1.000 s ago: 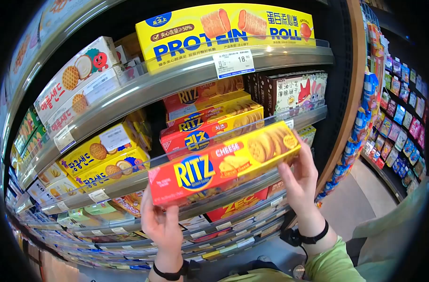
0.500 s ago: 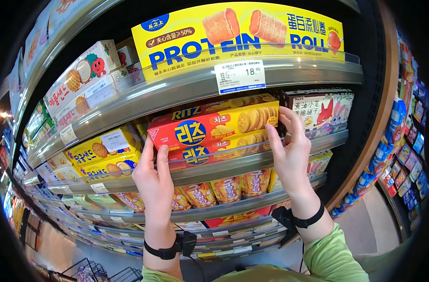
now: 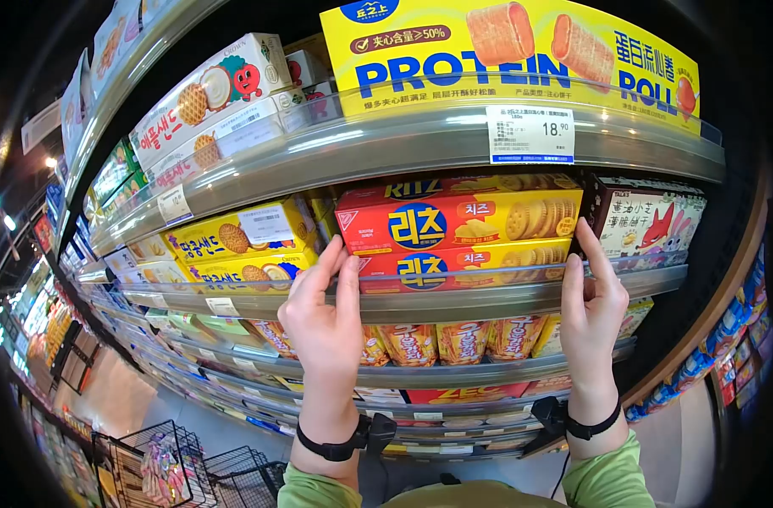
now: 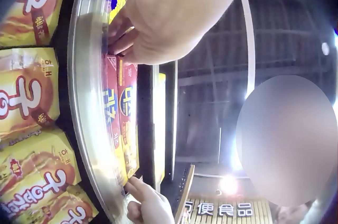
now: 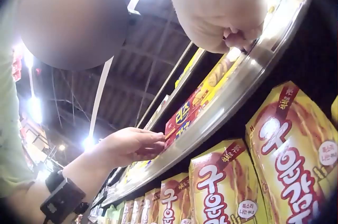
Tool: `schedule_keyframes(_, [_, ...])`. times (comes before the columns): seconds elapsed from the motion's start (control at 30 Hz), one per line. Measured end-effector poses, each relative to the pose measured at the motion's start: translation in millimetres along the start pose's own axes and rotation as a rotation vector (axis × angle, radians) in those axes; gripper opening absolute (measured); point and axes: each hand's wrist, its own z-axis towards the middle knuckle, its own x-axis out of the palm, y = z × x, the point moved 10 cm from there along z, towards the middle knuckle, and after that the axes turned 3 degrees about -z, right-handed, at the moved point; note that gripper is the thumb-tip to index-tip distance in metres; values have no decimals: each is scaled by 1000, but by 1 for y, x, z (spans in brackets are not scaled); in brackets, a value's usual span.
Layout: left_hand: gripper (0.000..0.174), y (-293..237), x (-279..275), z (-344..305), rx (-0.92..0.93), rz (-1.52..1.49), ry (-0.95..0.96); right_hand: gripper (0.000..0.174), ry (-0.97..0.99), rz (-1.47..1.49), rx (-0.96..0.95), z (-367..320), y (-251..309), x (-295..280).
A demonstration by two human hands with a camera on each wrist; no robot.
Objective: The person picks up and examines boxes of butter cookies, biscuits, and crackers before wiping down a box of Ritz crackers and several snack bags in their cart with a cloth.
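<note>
A red and yellow box of Ritz cheese crackers (image 3: 522, 222) lies on the shelf, its Korean lettering facing out. Beneath it sits a matching cracker box (image 3: 488, 261) behind the clear shelf lip. My left hand (image 3: 323, 309) has its fingertips at the left end of the upper box, index finger and thumb fairly straight. At the opposite end, my right hand (image 3: 594, 305) reaches up with its index fingertip by the box's right edge and its thumb just below. Extended left fingers (image 5: 150, 138) meet the box end in the right wrist view.
Yellow biscuit boxes (image 3: 242, 245) stand to the left, a dark and white biscuit box (image 3: 653, 216) to the right. Overhead is a shelf edge with a price tag (image 3: 530, 135). Several yellow snack packs (image 3: 463, 343) fill the shelf below. A wire cart (image 3: 162, 461) stands at lower left.
A second ago both hands held a Ritz box in front of the shelf, English side out. It now lies on the stack, Korean side out, with the hands at its ends.
</note>
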Motion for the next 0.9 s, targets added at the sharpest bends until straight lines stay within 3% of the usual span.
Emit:
schedule_keyframes(0.37, [17, 11, 1, 4, -133, -25, -50, 42, 15, 61, 29, -4, -3, 4])
schedule_keyframes(0.9, [21, 14, 2, 1, -139, -8, -8, 41, 81, 115, 64, -9, -5, 6])
